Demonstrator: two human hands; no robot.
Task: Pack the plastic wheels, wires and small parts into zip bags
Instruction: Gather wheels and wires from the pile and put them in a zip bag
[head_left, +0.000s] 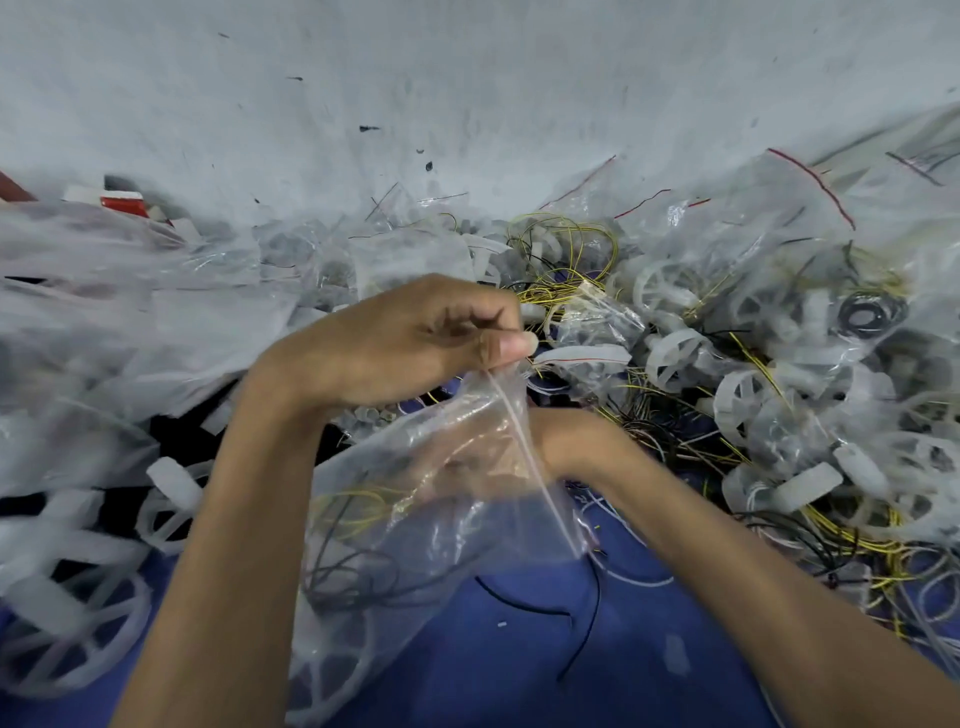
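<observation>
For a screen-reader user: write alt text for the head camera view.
A person's left hand pinches the top edge of a clear zip bag holding wires and a white plastic wheel, while the right hand is inside it. Around them, on a blue surface, lie heaps of white wheels, yellow and black wires and filled bags.

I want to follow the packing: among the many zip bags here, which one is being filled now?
The clear zip bag in the middle foreground: the left hand pinches its top edge and the right hand is inside it.
</observation>
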